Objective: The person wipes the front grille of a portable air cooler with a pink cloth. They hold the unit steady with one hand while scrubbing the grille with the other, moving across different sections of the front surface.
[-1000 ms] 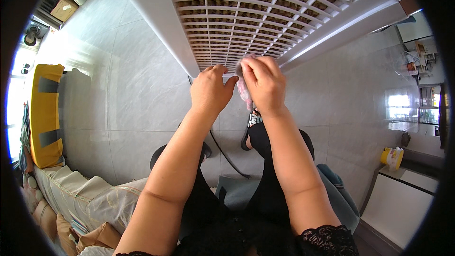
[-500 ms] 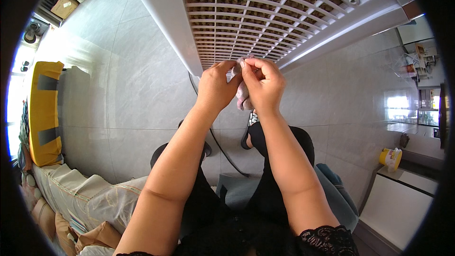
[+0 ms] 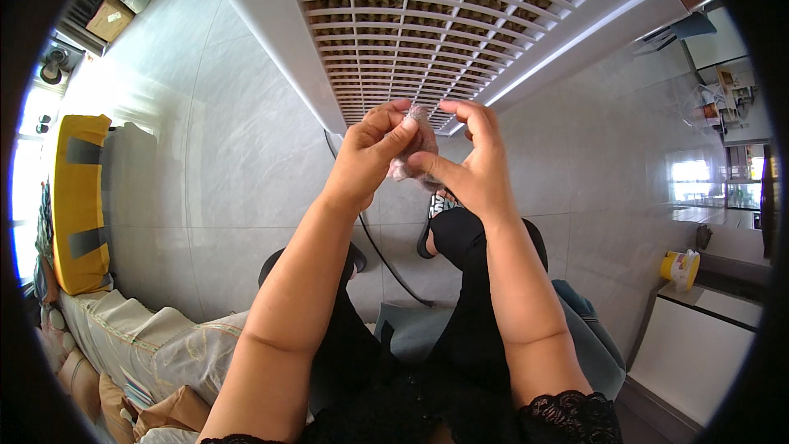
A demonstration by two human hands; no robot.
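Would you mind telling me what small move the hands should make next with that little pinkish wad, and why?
Probably part the hands a little to pull the wad open. The left hand and the right hand both pinch the small pinkish wad from opposite sides, held up in front of the white slatted grille, and it looks crumpled and bunched between the fingers.

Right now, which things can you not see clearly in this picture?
- Head view: the small pinkish wad is mostly covered by the fingers of the left hand and right hand; its kind cannot be told.
- The white slatted grille is cut off by the upper rim.
- The black cable disappears behind the left forearm.
- The yellow container is too small for detail.
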